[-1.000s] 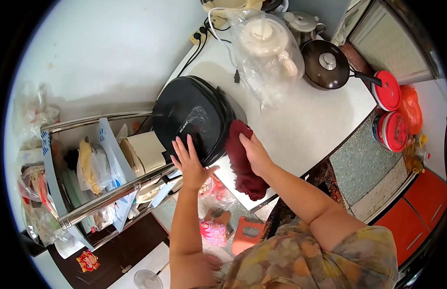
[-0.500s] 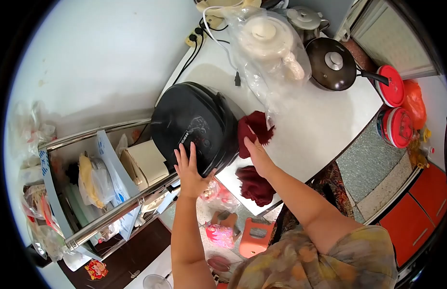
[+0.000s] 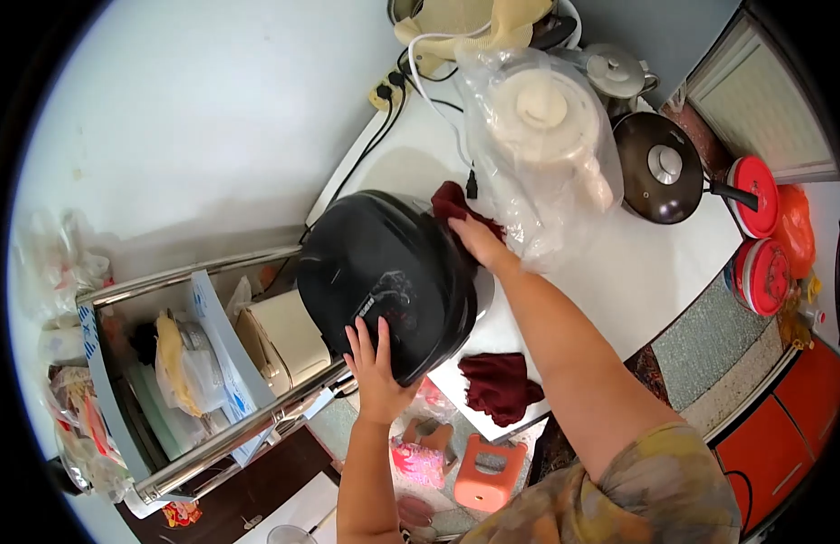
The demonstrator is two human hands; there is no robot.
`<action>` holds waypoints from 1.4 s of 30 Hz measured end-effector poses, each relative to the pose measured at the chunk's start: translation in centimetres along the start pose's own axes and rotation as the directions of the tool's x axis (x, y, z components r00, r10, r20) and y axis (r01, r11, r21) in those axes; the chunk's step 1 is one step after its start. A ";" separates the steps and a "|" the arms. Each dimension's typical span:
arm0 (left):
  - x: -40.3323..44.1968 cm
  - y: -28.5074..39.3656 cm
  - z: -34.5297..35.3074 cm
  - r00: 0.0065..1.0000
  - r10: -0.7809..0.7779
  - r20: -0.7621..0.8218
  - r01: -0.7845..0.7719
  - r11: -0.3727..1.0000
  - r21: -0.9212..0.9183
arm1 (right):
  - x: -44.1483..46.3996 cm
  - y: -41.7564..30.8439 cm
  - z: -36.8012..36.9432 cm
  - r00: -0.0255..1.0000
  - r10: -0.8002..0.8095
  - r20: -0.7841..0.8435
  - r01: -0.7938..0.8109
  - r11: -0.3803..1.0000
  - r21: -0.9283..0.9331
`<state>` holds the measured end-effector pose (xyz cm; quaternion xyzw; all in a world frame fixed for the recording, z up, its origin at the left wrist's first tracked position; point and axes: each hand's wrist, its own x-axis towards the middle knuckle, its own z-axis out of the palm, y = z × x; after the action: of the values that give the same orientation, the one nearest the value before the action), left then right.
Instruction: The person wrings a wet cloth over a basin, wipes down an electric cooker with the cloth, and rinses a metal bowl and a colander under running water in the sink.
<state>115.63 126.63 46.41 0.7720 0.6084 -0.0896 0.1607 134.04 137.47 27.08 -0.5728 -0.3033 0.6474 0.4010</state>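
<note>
A black rice cooker (image 3: 361, 254) with a glossy lid stands at the left edge of the white table, beside the shelf rack. My left hand (image 3: 382, 381) lies with spread fingers against the near edge of its lid. In my right hand (image 3: 479, 240) is a dark red cloth (image 3: 452, 199), pressed to the cooker's upper right side; part of the cloth is hidden under the fingers. A second dark red cloth (image 3: 500, 388) lies crumpled at the table's near corner, apart from both hands.
A white lidded pot in clear plastic (image 3: 542, 109) stands right of the cooker, near a lidded frying pan (image 3: 657, 172). Black plugs fill a power strip (image 3: 386, 93) by the wall. A metal rack (image 3: 193, 453) holds boxes at left. An orange stool (image 3: 482, 485) is below.
My right hand has moved the cloth from the cooker's right side up toward its back. My left hand stays at the lid's near edge. The view has shifted slightly.
</note>
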 end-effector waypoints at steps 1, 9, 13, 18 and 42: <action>0.0 0.0 0.0 1.000 0.000 0.002 0.000 1.000 -0.008 | 0.5 -0.1 0.1 0.997 0.033 -0.071 -0.044 0.984 -0.171; 0.2 0.2 -0.2 0.999 -0.036 0.026 0.036 0.999 -0.007 | -4.7 -3.0 -0.9 0.997 0.054 0.064 -0.079 0.843 0.532; 0.3 0.0 -0.4 0.999 -0.031 0.026 0.031 0.999 -0.012 | -2.2 -4.5 -0.7 0.991 -0.006 0.134 -0.049 0.914 0.403; 0.3 0.2 -0.2 1.000 -0.031 0.004 0.031 0.999 -0.025 | 0.4 -1.9 -0.5 0.978 0.095 0.184 -0.144 0.950 0.277; -0.6 -0.8 1.0 0.998 0.015 -0.058 -0.014 1.000 0.018 | -19.1 4.8 9.7 0.938 0.269 -0.219 0.012 0.607 0.795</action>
<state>114.80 125.83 45.54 0.7799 0.6066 -0.0715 0.1369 124.05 119.21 34.01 -0.4555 0.1217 0.6409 0.6057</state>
